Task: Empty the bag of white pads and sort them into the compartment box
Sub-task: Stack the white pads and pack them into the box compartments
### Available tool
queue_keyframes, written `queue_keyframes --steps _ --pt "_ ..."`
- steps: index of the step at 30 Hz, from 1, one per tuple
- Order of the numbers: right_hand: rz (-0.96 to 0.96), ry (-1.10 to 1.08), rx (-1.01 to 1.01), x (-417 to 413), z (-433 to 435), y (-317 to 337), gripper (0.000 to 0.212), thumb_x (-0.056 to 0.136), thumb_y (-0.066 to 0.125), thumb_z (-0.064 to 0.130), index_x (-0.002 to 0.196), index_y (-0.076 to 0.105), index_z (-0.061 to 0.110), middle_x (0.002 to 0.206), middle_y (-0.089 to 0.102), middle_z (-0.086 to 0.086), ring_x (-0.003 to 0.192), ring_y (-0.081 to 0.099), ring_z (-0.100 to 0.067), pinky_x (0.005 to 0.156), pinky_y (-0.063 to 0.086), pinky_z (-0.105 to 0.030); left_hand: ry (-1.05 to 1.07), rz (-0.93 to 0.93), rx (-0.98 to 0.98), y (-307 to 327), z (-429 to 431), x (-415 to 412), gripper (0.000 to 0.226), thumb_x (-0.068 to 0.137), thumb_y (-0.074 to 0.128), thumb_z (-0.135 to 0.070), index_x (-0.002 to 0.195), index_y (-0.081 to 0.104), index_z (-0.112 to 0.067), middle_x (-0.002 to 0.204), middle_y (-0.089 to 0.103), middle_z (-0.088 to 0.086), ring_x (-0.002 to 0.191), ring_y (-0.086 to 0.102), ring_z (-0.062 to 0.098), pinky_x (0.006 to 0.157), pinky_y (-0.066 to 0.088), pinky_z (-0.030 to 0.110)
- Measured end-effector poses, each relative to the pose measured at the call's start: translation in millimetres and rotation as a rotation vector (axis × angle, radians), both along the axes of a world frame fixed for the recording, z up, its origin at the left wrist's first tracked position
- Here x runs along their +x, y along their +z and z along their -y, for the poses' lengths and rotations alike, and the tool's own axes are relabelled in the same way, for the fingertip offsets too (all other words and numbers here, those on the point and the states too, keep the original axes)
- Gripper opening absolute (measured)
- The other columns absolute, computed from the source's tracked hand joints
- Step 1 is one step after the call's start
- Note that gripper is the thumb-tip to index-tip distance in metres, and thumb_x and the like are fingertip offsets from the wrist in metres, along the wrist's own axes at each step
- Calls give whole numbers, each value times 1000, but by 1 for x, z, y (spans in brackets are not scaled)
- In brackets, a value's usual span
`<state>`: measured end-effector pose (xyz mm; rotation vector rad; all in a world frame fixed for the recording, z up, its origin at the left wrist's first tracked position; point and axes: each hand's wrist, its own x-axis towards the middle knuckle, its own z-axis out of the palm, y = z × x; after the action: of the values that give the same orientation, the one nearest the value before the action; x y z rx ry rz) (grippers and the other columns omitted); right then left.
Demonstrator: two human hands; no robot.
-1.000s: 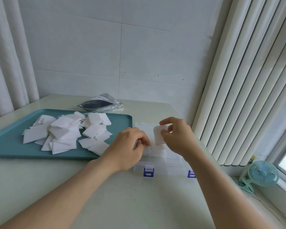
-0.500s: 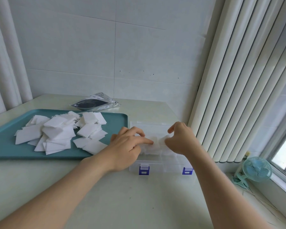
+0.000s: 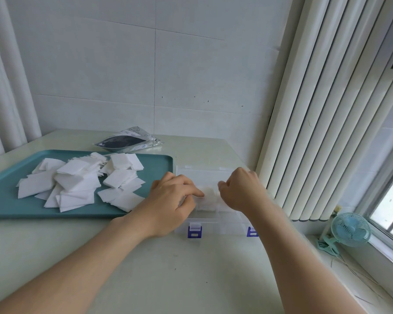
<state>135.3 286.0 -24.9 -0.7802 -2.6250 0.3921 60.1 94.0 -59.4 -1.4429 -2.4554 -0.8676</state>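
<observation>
- A small stack of white pads (image 3: 210, 197) sits in one part of the clear compartment box (image 3: 216, 220), in the middle row. It is blurry, so I cannot count the pads.
- The left hand (image 3: 171, 201) rests over the left side of the box. Its pointing finger is stretched out and touches the stack. The other fingers are loosely bent, and I see nothing held in them.
- The right hand (image 3: 242, 189) is at the other side of the stack, with its back to us. Its fingers bend down to the pads and are hidden, so I cannot tell if they hold one.
- The box lies open on the table (image 3: 168, 273), with its clear lid (image 3: 202, 174) flat behind it. Two blue latches (image 3: 194, 232) are on the near side.
- Just left of the box is a teal tray (image 3: 7, 200). A big loose pile of white pads (image 3: 77, 184) lies on it.
- Behind the tray the bag (image 3: 127, 141) lies flat on the table. It is silver with a dark middle.
- On the right are tall white blinds (image 3: 315, 114) and a little blue fan (image 3: 351, 230) by the window.
</observation>
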Motion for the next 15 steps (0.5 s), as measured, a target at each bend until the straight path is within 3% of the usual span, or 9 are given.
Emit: queue_keyframes --steps 4,7,11,13,15 --pt "-27 -13 170 7 16 2 38 96 49 22 64 31 14 73 39 -3 77 46 -31 69 32 -33 61 -60 184 5 4 -2 28 96 45 -35 101 72 -31 102 60 -19 106 47 10 94 41 30" --pt "-135 55 267 10 41 9 32 93 46 16 64 34 15 72 38 -2 77 46 -31 70 31 -37 253 -125 237 13 11 -8 20 93 45 -24 88 64 -25 90 58 -9 95 53 18 85 48 39" --pt "-205 231 274 1 79 10 14 91 48 18 77 52 17 83 51 -3 81 48 -30 72 34 -40 587 -130 -116 33 31 -19 16 95 46 -16 96 61 -20 106 53 4 103 51 31 84 48 43" --pt "-212 327 316 -4 95 4 15 92 50 19 89 64 18 91 57 -3 87 51 -29 76 37 -40 668 -135 -280 40 44 -25 16 96 47 -19 103 61 -20 115 50 7 109 50 34 85 47 42" --pt "-218 456 359 -8 108 -1 19 92 50 19 93 69 20 96 60 -1 92 52 -27 82 40 -41 670 -98 -308 44 59 -34 21 93 50 -14 107 63 -23 120 49 7 114 51 34 89 47 40"
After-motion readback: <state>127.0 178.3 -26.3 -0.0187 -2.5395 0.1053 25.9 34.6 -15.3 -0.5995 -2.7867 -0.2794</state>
